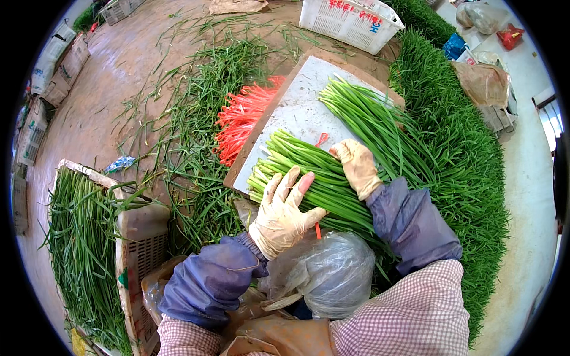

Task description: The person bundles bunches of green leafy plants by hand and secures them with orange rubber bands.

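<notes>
A thick bundle of garlic chives [307,164] lies across a white-topped board [289,107], its pale stem ends towards the left. My left hand [285,213], in a cream rubber glove, rests on the stems with fingers spread. One fingertip shows pink, where the glove seems torn. My right hand [356,164], gloved too, is curled against the bundle's far side; what its fingertips hold is hidden. A red plastic tie [321,139] pokes out beside that hand, and a red end shows below the bundle. Another loose pile of chives [365,111] lies farther back on the board.
Many red ties [245,120] are heaped at the board's left edge. Cut leaves [200,111] litter the floor. A crate [142,240] of chives stands left, a white crate [352,26] behind. Massed chives [467,178] line the right. A plastic-wrapped bundle [334,271] is before me.
</notes>
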Demonstrator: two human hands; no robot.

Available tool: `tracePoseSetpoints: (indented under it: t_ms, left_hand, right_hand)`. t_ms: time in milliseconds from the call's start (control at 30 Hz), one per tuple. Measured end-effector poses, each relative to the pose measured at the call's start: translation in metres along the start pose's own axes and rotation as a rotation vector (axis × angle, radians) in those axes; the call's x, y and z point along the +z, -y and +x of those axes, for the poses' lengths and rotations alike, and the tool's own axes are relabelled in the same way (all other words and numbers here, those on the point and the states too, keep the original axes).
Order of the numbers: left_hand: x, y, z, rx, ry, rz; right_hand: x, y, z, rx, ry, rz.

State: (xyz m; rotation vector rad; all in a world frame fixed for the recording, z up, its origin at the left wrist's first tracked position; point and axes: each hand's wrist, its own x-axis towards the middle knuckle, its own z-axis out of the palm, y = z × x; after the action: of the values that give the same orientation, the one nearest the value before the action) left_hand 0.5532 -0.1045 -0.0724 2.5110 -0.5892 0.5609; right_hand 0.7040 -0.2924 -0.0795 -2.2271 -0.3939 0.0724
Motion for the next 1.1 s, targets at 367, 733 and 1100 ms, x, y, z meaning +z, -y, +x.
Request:
tracePoseSetpoints:
  t_ms: [367,733,1100]
  left_hand:
    - [-0.005,0.001,0.0,-0.022,0.064,-0.029]
    - [-0.005,-0.004,0.002,0.008,0.02,-0.148]
    - [0.013,-0.014,-0.031,0.12,-0.336,-0.083]
  right_hand:
    - [0.005,0.033,0.061,-0.05,0.388,-0.82]
    - [0.008,-0.003,0.071,0.049,0.322,-0.697]
    - [-0.008,-0.054,0.047,-0.268,0.063,-0.355]
